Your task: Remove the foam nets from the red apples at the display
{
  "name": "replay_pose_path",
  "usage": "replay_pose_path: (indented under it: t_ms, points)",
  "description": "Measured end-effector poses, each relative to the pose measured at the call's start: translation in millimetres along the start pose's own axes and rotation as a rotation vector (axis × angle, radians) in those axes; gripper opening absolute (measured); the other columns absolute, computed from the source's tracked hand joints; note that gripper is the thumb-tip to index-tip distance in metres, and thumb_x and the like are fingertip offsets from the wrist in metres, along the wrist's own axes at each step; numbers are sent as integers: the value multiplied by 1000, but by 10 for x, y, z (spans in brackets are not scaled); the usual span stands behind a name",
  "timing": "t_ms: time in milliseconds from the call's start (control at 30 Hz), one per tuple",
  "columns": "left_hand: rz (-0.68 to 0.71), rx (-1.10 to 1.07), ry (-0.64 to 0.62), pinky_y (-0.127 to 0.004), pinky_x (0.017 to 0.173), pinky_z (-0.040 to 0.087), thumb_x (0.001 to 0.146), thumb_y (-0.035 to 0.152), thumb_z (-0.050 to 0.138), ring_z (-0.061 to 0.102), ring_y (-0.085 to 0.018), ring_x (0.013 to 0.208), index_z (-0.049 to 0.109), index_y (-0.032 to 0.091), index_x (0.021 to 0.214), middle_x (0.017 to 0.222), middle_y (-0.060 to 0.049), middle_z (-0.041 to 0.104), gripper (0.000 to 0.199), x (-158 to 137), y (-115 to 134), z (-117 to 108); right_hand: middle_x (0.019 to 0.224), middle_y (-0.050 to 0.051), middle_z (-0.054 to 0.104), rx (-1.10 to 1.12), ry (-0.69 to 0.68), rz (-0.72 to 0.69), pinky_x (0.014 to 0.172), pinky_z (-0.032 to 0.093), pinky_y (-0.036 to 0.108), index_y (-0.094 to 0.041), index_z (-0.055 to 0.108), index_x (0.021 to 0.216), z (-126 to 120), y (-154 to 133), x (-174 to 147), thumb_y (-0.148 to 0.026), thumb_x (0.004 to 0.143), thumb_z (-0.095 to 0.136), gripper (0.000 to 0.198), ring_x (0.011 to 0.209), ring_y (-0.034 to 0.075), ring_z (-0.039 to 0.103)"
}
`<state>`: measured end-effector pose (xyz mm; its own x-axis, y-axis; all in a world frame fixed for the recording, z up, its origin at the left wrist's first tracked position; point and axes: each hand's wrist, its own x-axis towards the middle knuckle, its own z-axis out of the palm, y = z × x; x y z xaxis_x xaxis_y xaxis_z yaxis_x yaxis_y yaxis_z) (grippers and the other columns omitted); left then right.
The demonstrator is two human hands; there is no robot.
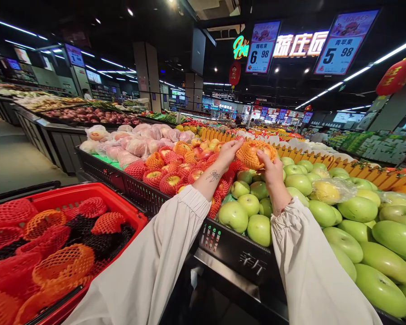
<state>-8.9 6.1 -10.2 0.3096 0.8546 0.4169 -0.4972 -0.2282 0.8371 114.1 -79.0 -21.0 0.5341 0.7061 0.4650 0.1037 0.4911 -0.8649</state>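
Observation:
An apple in an orange foam net is held up between my two hands, over the border between the red and the green apples. My right hand grips it from the right, its thumb on the bare fruit at the net's opening. From the left, my left hand closes on the netted apple's side; its fingertips are partly hidden. Below and to the left lie apples in red and orange nets. Green apples without nets lie under and to the right of my right hand.
A red basket of loose foam nets stands at the left. Bagged pink fruit lies behind the netted apples. A black crate edge runs along the front, and a yellow picket divider stands behind the green apples.

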Motion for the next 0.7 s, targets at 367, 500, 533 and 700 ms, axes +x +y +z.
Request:
replay_pose_path:
  t_ms: [367, 500, 533, 700]
  points:
    - [12, 105, 25, -19, 52, 28, 97, 33, 72, 36, -4, 49, 56, 15, 64, 53, 7, 47, 41, -55, 43, 63, 93, 2, 74, 230, -3, 104, 51, 52, 22, -21, 71, 98, 32, 50, 3, -56, 61, 84, 52, 81, 17, 68]
    - [24, -2, -33, -18, 47, 18, 87, 48, 83, 27, -2, 43, 57, 16, 74, 52, 11, 38, 43, -42, 58, 32, 108, 3, 76, 361, -44, 123, 63, 60, 25, -23, 70, 106, 20, 27, 26, -56, 75, 79, 46, 94, 18, 72]
    - [29, -28, -61, -17, 46, 17, 85, 50, 85, 26, -1, 43, 57, 16, 77, 53, 11, 40, 44, -44, 63, 29, 110, 3, 76, 393, -54, 122, 66, 62, 25, -25, 70, 107, 12, 22, 36, -55, 77, 78, 43, 98, 19, 72]
    - [39, -15, -230, -16, 45, 19, 73, 46, 94, 37, 0, 45, 60, 15, 83, 64, 7, 55, 48, -71, 61, 40, 114, 4, 76, 442, -102, 130, 70, 63, 28, -28, 68, 112, -38, 19, 66, -59, 87, 70, 41, 97, 19, 74]
